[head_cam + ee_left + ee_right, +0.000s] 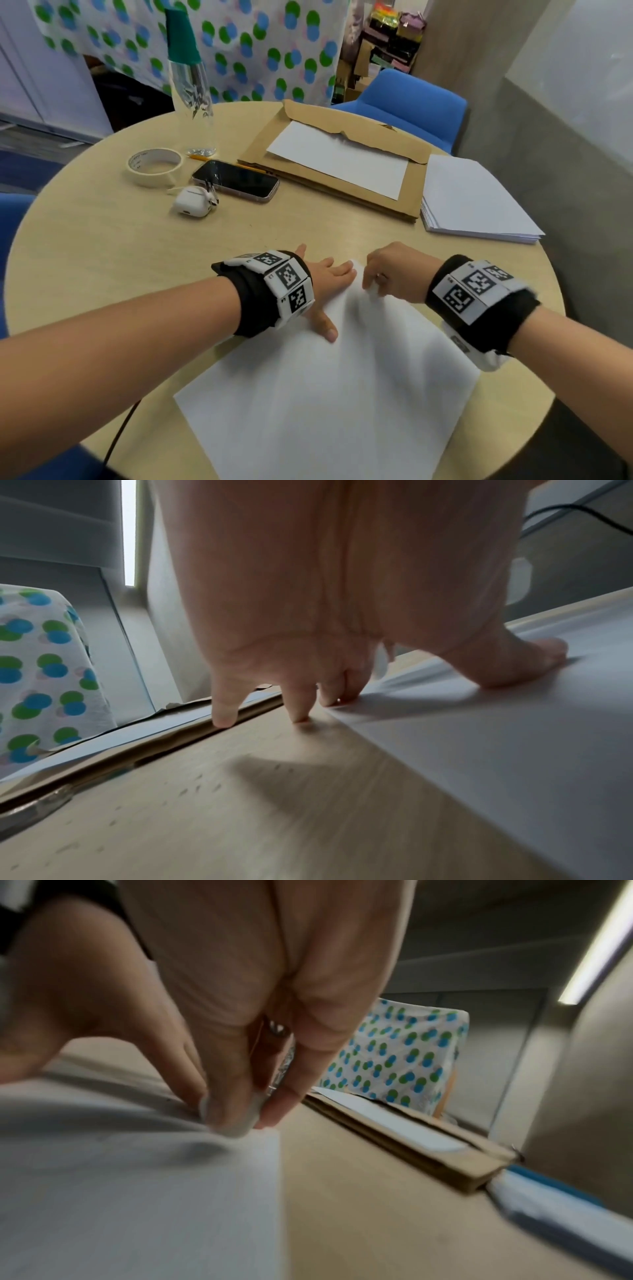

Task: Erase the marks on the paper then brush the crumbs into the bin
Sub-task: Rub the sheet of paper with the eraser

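A white sheet of paper (329, 394) lies askew on the round wooden table (102, 260), close to me. My left hand (325, 284) lies flat with spread fingers (298, 710) on the sheet's far left edge, thumb (534, 656) pressed onto the paper (514, 750). My right hand (387, 274) pinches a small white eraser (236, 1118) against the paper (137, 1191) near its far corner. The eraser (371, 291) is mostly hidden by the fingers. No marks show on the sheet, and no bin is in view.
Beyond the hands lie a flattened cardboard piece (342, 164) with a white sheet on it, a stack of paper (476, 202), a phone (236, 180), an earbud case (193, 202), a tape roll (154, 166), a pencil (202, 157) and a clear bottle (191, 82). Blue chairs stand around the table.
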Demonstrator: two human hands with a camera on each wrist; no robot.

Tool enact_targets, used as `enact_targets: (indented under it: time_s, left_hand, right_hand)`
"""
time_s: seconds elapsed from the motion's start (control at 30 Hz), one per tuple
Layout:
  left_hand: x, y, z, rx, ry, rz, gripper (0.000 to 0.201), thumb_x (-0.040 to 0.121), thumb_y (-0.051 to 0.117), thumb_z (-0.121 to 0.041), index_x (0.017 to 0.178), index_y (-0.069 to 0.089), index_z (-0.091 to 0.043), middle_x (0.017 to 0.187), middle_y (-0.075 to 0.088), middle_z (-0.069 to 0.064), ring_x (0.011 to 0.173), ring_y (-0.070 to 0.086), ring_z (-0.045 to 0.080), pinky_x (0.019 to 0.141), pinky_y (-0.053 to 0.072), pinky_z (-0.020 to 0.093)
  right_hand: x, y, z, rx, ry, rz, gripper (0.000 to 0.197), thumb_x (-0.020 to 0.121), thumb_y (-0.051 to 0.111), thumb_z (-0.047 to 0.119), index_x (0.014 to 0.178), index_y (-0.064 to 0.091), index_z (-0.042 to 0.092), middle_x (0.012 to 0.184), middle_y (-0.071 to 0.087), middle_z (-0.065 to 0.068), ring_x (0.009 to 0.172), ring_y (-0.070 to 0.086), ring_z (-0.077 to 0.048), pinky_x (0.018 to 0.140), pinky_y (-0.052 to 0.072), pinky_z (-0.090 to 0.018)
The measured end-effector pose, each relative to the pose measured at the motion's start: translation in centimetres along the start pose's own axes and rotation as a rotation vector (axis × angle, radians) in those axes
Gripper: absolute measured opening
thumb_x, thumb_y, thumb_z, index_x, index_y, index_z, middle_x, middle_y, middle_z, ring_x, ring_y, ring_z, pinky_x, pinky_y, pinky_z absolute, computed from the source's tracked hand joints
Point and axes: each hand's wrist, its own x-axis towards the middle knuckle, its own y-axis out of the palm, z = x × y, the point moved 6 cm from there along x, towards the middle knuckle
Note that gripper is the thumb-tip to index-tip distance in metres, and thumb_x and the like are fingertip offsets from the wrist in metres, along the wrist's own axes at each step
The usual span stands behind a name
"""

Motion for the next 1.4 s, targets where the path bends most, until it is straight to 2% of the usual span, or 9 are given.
enact_targets:
  time_s: [0.13,0.3,0.5,0.7,0.83,1.0,1.2,1.33,1.4]
  left_hand:
    - [0.0,0.1,0.2,-0.011,0.005,0.011,0.114,0.073,0.061,-0.065,0.148,-0.016,-0.025,0.158,-0.014,-0.009,0.147,-0.003,0.022,0.107,-0.004,0.066]
    - [-0.2,0.0,-0.1,0.016,-0.012,0.035,0.112,0.075,0.060,-0.063,0.148,-0.015,-0.022,0.157,-0.016,-0.008,0.147,-0.005,0.021,0.109,-0.005,0.064]
    - [-0.4,-0.2,-0.2,0.004,-0.002,0.030,0.112,0.075,0.061,-0.062,0.147,-0.018,-0.027,0.157,-0.015,-0.010,0.147,-0.003,0.024,0.107,-0.004,0.068]
    - [-0.4,-0.2,-0.1,0.037,-0.031,0.062,0.113,0.075,0.061,-0.063,0.148,-0.014,-0.022,0.157,-0.017,-0.008,0.147,-0.004,0.022,0.109,-0.006,0.064]
    - [-0.5,-0.5,-0.4,0.036,-0.041,0.055,0.121,0.069,0.067,-0.063,0.149,-0.014,-0.022,0.158,-0.015,-0.006,0.147,-0.003,0.023,0.110,-0.005,0.064]
    - [-0.4,-0.2,-0.6,0.050,-0.061,0.061,0.126,0.065,0.069,-0.064,0.148,-0.017,-0.022,0.157,-0.017,-0.005,0.146,-0.005,0.027,0.110,-0.005,0.066]
    - [-0.4,0.0,-0.5,0.040,-0.062,0.066,0.128,0.064,0.069,-0.065,0.148,-0.017,-0.020,0.157,-0.019,-0.004,0.146,-0.005,0.027,0.109,-0.004,0.065]
    - [-0.4,0.0,-0.6,0.060,-0.064,0.066,0.128,0.066,0.068,-0.065,0.147,-0.020,-0.020,0.157,-0.020,-0.005,0.146,-0.005,0.027,0.110,-0.003,0.065]
    - [-0.3,0.1,-0.6,0.063,-0.065,0.073,0.128,0.065,0.068,-0.066,0.147,-0.021,-0.020,0.156,-0.021,-0.005,0.146,-0.006,0.027,0.109,-0.003,0.065]
  right_hand:
    - [0.2,0.4,0.6,0.073,-0.020,-0.106,0.029,0.087,0.055,0.003,0.111,0.068,0.010,0.107,0.063,-0.009,0.089,0.053,-0.020,0.076,0.037,-0.022]
    - [-1.4,1.0,-0.3,0.013,0.016,0.055,0.029,0.087,0.056,0.005,0.111,0.068,0.014,0.094,0.059,-0.002,0.084,0.043,-0.009,0.072,0.031,-0.016]
    - [0.0,0.6,0.6,0.060,0.036,-0.126,0.028,0.088,0.054,0.007,0.112,0.067,0.011,0.108,0.062,-0.009,0.101,0.055,-0.025,0.080,0.038,-0.027]
    - [-2.3,1.6,-1.0,0.110,0.116,0.025,0.025,0.085,0.062,0.013,0.109,0.069,0.015,0.104,0.066,-0.002,0.088,0.053,-0.014,0.075,0.037,-0.019]
    - [-1.9,0.0,-2.1,0.452,0.257,-0.207,0.022,0.081,0.066,0.019,0.102,0.071,0.014,0.087,0.066,0.001,0.074,0.055,-0.008,0.061,0.039,-0.011]
    - [-0.9,1.1,-1.7,0.546,0.418,-0.271,0.021,0.076,0.068,0.011,0.097,0.072,0.006,0.083,0.068,-0.006,0.076,0.061,-0.016,0.071,0.051,-0.023]
    - [-2.5,3.1,0.9,0.716,0.303,0.052,0.012,0.073,0.072,0.010,0.085,0.075,0.009,0.066,0.067,0.001,0.058,0.059,-0.006,0.059,0.049,-0.013]
    - [-0.6,0.8,-3.5,0.703,0.496,-0.201,0.017,0.072,0.073,0.014,0.089,0.075,0.010,0.076,0.069,-0.004,0.073,0.063,-0.014,0.073,0.052,-0.025]
    - [-1.0,1.1,-2.7,0.662,0.473,-0.227,0.017,0.074,0.070,0.014,0.090,0.075,0.011,0.073,0.068,-0.003,0.076,0.062,-0.016,0.072,0.051,-0.026]
